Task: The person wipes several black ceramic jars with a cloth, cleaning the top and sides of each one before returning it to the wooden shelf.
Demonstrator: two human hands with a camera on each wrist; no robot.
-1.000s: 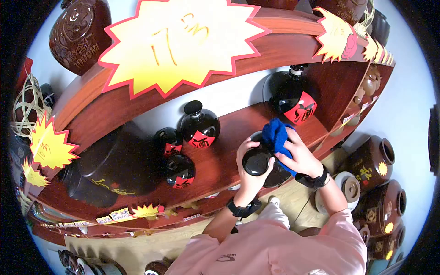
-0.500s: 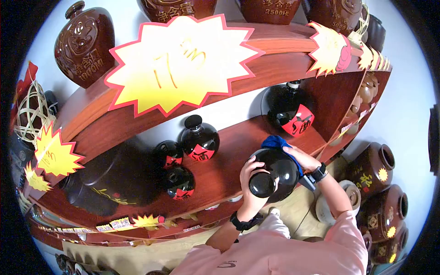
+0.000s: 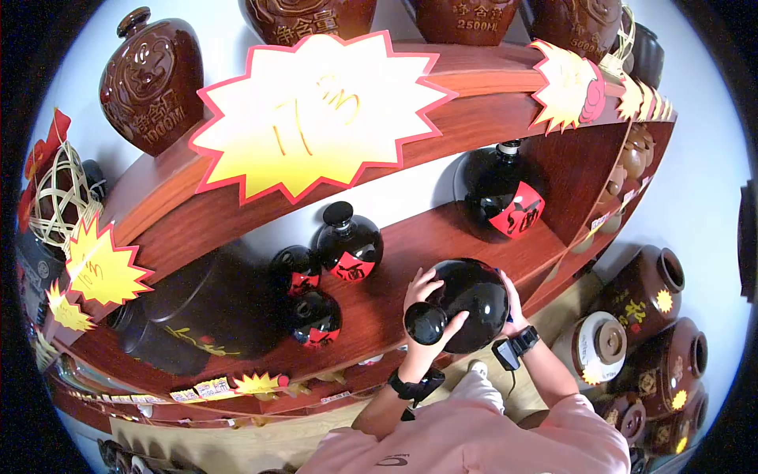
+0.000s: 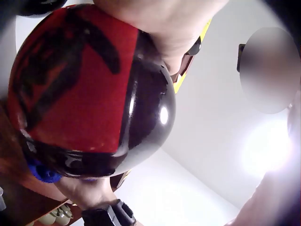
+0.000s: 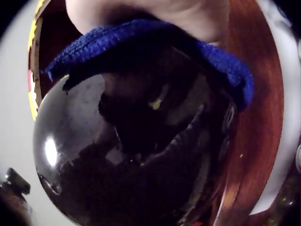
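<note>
A round, glossy black liquor jar [image 3: 471,304] is held tilted in front of the shelf, its dark round end [image 3: 426,324] toward the body. Around that narrow end my left hand [image 3: 418,352] grips with fingers and thumb spread. In the left wrist view the jar's red label [image 4: 80,89] with black brushwork shows. On the far right side of the jar, my right hand [image 3: 515,304] holds a blue cloth [image 5: 108,44] against the curved surface. Most of its fingers are hidden behind the jar and cloth.
On the wooden shelf [image 3: 410,237] stand several black jars with red labels, a large one [image 3: 505,193] at the right. Yellow starburst price cards [image 3: 316,118] hang along the shelf's edge. Brown jars [image 3: 150,87] line the top; big urns [image 3: 667,367] stand on the floor at right.
The jar has turned and tipped, showing more of its round body, and its narrow end has shifted left and down. My right hand has slid with the cloth from the top to the jar's right side.
</note>
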